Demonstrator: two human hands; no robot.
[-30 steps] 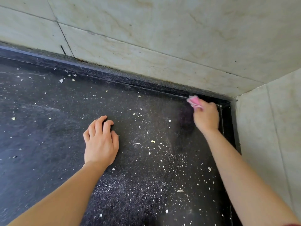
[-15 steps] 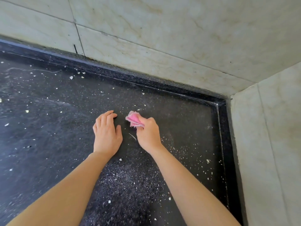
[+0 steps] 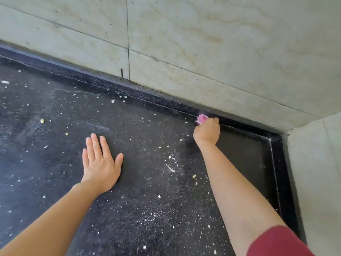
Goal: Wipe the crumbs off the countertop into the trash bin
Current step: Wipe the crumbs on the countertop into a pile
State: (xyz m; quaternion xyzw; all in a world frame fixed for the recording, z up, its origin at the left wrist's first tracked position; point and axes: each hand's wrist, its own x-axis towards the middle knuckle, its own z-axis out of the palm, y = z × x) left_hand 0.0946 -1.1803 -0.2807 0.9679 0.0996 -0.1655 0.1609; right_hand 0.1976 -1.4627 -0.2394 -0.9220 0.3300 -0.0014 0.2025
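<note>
A black speckled countertop (image 3: pixel 55 163) fills the view, strewn with pale crumbs (image 3: pixel 171 169), densest between my two arms and toward the near edge. My right hand (image 3: pixel 207 132) is shut on a small pink cloth (image 3: pixel 202 119) and presses it against the counter at the raised black back lip. My left hand (image 3: pixel 100 163) lies flat on the counter, fingers apart, holding nothing. The patch right of my right arm looks free of crumbs. No trash bin is in view.
Pale marble-look wall tiles (image 3: pixel 203 43) rise behind the counter and along the right side (image 3: pixel 317 172), forming a corner at the far right. A raised black lip (image 3: pixel 276 163) runs along both walls.
My right hand swept the pink cloth from the back right corner to the middle beside my left hand, then went back to the back lip. My left hand's fingers have flattened out.
</note>
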